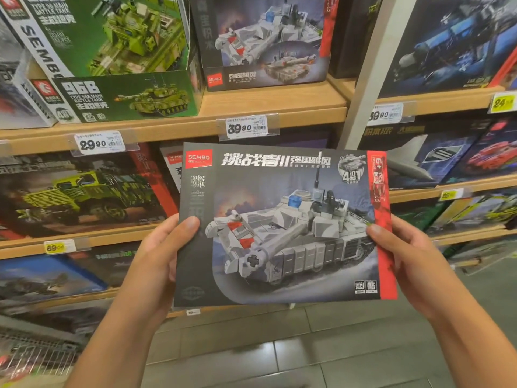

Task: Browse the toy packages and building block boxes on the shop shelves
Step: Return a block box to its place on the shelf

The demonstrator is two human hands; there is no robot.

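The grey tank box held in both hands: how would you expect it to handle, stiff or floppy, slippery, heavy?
The grey tank box probably handles stiffly: its face stays flat though the left hand and right hand hold only its side edges. Its printed surface looks smooth and may be somewhat slippery. It seems thin and light for its area, since a thumb-over-edge grip carries it.

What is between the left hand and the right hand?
In the head view, the grey tank box fills the stretch: the left hand grips its left edge, the right hand its right edge.
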